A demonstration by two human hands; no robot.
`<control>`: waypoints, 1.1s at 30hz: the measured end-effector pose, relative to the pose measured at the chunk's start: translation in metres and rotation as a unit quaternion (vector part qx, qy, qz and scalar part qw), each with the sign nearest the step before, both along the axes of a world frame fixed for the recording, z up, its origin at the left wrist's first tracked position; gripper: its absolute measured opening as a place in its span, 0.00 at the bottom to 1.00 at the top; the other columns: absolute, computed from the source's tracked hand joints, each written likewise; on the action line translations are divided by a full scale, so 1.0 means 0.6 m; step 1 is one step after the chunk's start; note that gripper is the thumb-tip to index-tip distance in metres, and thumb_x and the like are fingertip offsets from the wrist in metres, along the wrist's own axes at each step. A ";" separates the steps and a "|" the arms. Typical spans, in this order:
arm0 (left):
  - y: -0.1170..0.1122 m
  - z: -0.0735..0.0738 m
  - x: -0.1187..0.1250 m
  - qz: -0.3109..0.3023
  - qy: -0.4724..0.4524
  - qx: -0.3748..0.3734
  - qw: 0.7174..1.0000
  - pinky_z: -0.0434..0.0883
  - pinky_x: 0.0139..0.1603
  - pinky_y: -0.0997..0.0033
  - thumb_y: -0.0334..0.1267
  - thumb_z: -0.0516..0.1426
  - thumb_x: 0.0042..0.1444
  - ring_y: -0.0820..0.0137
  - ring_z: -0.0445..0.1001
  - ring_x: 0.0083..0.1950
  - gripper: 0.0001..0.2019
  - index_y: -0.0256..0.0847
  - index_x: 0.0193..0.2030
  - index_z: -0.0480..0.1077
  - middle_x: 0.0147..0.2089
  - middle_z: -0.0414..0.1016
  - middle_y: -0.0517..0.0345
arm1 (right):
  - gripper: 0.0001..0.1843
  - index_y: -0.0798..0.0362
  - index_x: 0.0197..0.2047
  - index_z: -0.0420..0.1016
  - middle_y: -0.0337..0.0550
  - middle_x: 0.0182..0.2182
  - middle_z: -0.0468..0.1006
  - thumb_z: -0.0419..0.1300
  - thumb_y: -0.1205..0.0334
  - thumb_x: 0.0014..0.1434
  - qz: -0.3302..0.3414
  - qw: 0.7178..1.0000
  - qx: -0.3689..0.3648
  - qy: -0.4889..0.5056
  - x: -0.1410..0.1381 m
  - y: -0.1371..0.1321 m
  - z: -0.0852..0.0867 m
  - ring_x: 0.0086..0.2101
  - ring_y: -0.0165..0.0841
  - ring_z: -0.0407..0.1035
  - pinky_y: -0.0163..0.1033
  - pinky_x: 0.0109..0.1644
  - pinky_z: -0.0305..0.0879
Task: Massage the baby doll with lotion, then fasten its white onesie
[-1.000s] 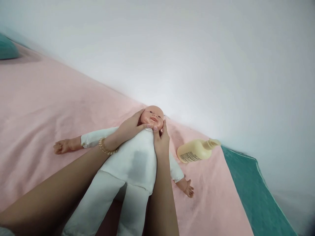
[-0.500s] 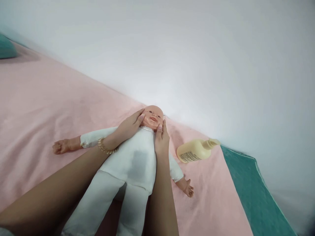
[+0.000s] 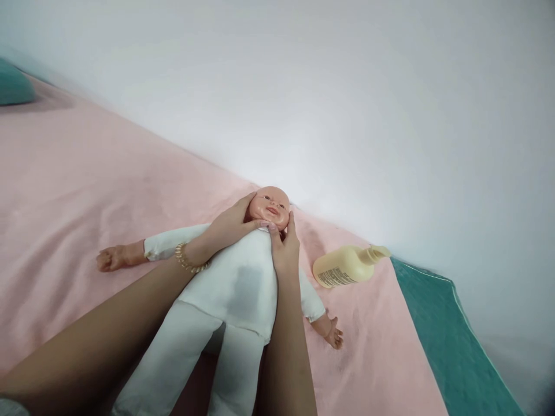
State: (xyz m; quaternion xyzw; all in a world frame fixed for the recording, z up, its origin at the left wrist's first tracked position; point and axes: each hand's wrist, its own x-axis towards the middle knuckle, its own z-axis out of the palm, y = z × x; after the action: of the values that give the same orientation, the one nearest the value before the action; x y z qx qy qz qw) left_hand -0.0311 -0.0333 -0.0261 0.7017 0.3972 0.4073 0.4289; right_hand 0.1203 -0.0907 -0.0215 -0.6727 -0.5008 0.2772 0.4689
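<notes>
A baby doll [image 3: 247, 277] with a white cloth body and a hard plastic head lies on its back, arms spread out to both sides. My left hand [image 3: 232, 224], with a beaded bracelet [image 3: 188, 260] at the wrist, cups the left side of the doll's head. Against the right side of the head rests my right hand [image 3: 286, 245]. Both thumbs meet under the doll's chin, and the other fingers curve behind its head, partly hidden. A grey patch shows on the doll's belly.
To the right, a yellow pump bottle [image 3: 344, 267] lies on its side on the pink sheet [image 3: 368, 346]. Green fabric [image 3: 451, 329] borders the sheet at the right. A green object [image 3: 15, 84] sits at the far left. A white wall [image 3: 303, 104] rises behind.
My thumbs have slid from the doll's cheeks down to beneath its chin. The head still sits between my palms. The bottle has stayed in place.
</notes>
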 end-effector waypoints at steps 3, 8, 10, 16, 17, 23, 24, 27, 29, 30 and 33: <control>0.000 0.000 0.000 0.007 0.006 0.008 1.000 0.65 0.64 0.55 0.54 0.57 0.59 0.54 0.65 0.67 0.35 0.43 0.70 0.56 0.68 0.65 0.49 | 0.43 0.50 0.73 0.48 0.48 0.62 0.70 0.57 0.43 0.62 0.001 1.000 -0.001 -0.002 0.001 -0.001 0.000 0.58 0.41 0.69 0.49 0.62 0.65; -0.001 0.001 -0.001 0.007 0.026 0.014 1.000 0.63 0.66 0.56 0.56 0.54 0.61 0.54 0.64 0.68 0.36 0.43 0.71 0.54 0.69 0.63 0.50 | 0.41 0.50 0.73 0.48 0.48 0.66 0.64 0.53 0.42 0.64 0.008 1.000 0.015 -0.014 0.003 -0.005 0.000 0.63 0.41 0.63 0.50 0.66 0.60; -0.001 0.003 -0.001 0.003 0.033 0.028 0.999 0.63 0.66 0.57 0.56 0.52 0.63 0.54 0.63 0.68 0.34 0.42 0.71 0.54 0.70 0.63 0.51 | 0.40 0.50 0.74 0.48 0.48 0.67 0.62 0.52 0.41 0.65 0.007 1.000 0.016 -0.021 0.004 -0.005 -0.001 0.64 0.41 0.61 0.50 0.67 0.58; -0.001 0.006 -0.001 0.012 0.055 0.040 0.998 0.59 0.69 0.58 0.53 0.45 0.67 0.55 0.60 0.71 0.31 0.40 0.72 0.53 0.71 0.60 0.52 | 0.38 0.51 0.74 0.47 0.48 0.67 0.62 0.47 0.42 0.67 0.005 0.999 0.027 -0.043 0.004 -0.004 -0.005 0.65 0.40 0.59 0.50 0.67 0.58; -0.002 0.006 -0.001 0.013 0.058 0.037 0.998 0.59 0.69 0.57 0.53 0.44 0.67 0.55 0.59 0.71 0.31 0.40 0.72 0.53 0.72 0.59 0.52 | 0.37 0.51 0.74 0.47 0.48 0.67 0.62 0.46 0.42 0.68 0.004 0.999 0.028 -0.043 0.005 -0.003 -0.006 0.65 0.40 0.59 0.50 0.67 0.58; 0.000 0.001 -0.001 0.013 0.059 0.022 0.998 0.54 0.72 0.57 0.54 0.40 0.69 0.58 0.55 0.73 0.33 0.38 0.74 0.48 0.74 0.54 0.50 | 0.37 0.53 0.73 0.50 0.50 0.66 0.64 0.44 0.41 0.68 0.017 0.998 0.057 0.011 0.015 0.003 -0.018 0.61 0.39 0.65 0.48 0.62 0.65; 0.000 0.000 -0.001 0.010 0.058 0.019 0.998 0.54 0.72 0.57 0.54 0.39 0.69 0.58 0.55 0.73 0.33 0.38 0.75 0.47 0.74 0.54 0.50 | 0.37 0.53 0.72 0.51 0.50 0.66 0.65 0.44 0.41 0.68 0.017 0.998 0.057 0.009 0.016 0.004 -0.020 0.61 0.39 0.66 0.48 0.61 0.66; -0.001 0.004 -0.002 0.009 0.068 0.017 0.997 0.52 0.73 0.56 0.55 0.39 0.69 0.58 0.51 0.74 0.35 0.35 0.74 0.47 0.74 0.52 0.48 | 0.36 0.53 0.72 0.52 0.51 0.64 0.67 0.42 0.42 0.69 0.009 0.999 0.040 -0.015 0.017 0.003 -0.017 0.60 0.40 0.67 0.49 0.61 0.66; -0.005 0.014 -0.004 0.030 0.096 0.033 0.994 0.50 0.73 0.54 0.57 0.41 0.67 0.55 0.45 0.76 0.36 0.34 0.74 0.50 0.76 0.48 0.46 | 0.36 0.54 0.72 0.53 0.51 0.65 0.65 0.42 0.43 0.69 0.006 0.999 0.018 -0.037 0.012 -0.003 -0.004 0.63 0.41 0.63 0.51 0.65 0.61; -0.008 0.021 -0.006 0.048 0.110 0.045 0.992 0.49 0.73 0.52 0.57 0.42 0.67 0.54 0.43 0.76 0.36 0.35 0.73 0.51 0.76 0.47 0.46 | 0.36 0.54 0.72 0.53 0.51 0.66 0.64 0.44 0.43 0.68 0.004 0.999 0.006 -0.049 0.009 -0.010 0.007 0.64 0.42 0.61 0.51 0.66 0.59; -0.030 0.056 -0.013 0.097 0.111 0.093 0.985 0.51 0.72 0.50 0.58 0.44 0.66 0.53 0.46 0.75 0.34 0.39 0.71 0.56 0.75 0.50 0.46 | 0.34 0.53 0.71 0.56 0.51 0.66 0.65 0.51 0.48 0.66 -0.023 0.996 -0.002 -0.083 0.000 -0.048 0.065 0.62 0.44 0.65 0.51 0.62 0.64</control>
State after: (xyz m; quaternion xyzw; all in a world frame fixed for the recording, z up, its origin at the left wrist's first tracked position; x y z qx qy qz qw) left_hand -0.0389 -0.0513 0.0077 0.7375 0.4687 0.4016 0.2741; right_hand 0.1201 -0.1197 0.0172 -0.7060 -0.5215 0.2105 0.4304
